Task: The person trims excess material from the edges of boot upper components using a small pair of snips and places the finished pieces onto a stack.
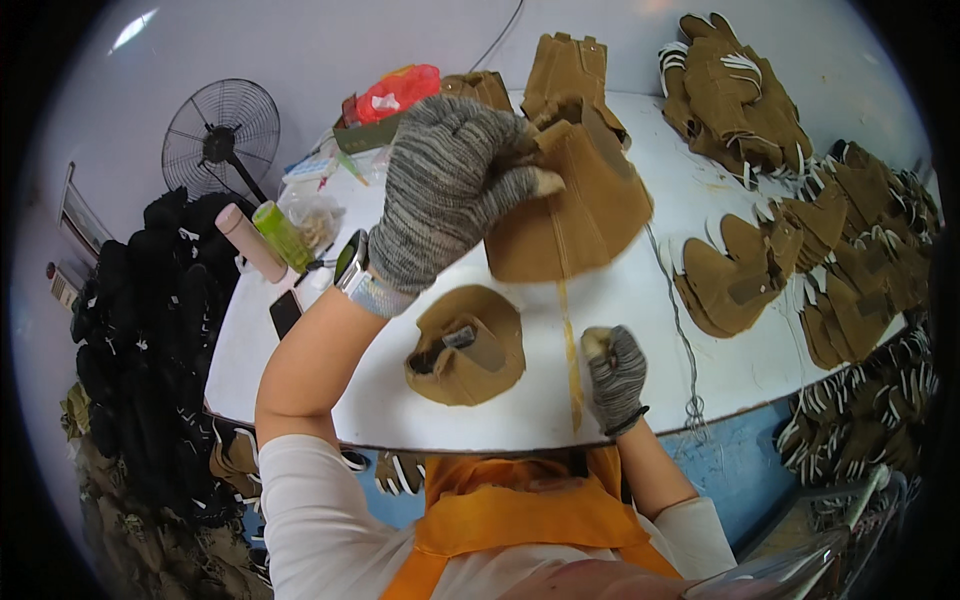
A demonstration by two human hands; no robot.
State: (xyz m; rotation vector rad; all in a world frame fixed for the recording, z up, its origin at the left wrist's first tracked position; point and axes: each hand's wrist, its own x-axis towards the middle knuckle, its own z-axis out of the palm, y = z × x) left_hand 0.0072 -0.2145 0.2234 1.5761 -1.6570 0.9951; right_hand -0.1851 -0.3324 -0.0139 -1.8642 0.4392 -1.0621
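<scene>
My left hand (pixel 450 190), in a grey knit glove, is raised above the white table (pixel 620 330) and shut on the top of a tan suede boot upper (pixel 575 215). A thin tan strip (pixel 570 350) hangs down from that upper. My right hand (pixel 615 375), also gloved, is closed near the table's front edge and grips the lower end of the strip. Another tan suede upper (pixel 465 345) lies flat on the table between my forearms.
Stacks of tan uppers (pixel 800 250) cover the right side and back of the table. A fan (pixel 220 135), bottles (pixel 282 235), a phone (pixel 285 312) and a red bag (pixel 398 90) sit at the left back. Black material (pixel 150 330) is piled left of the table.
</scene>
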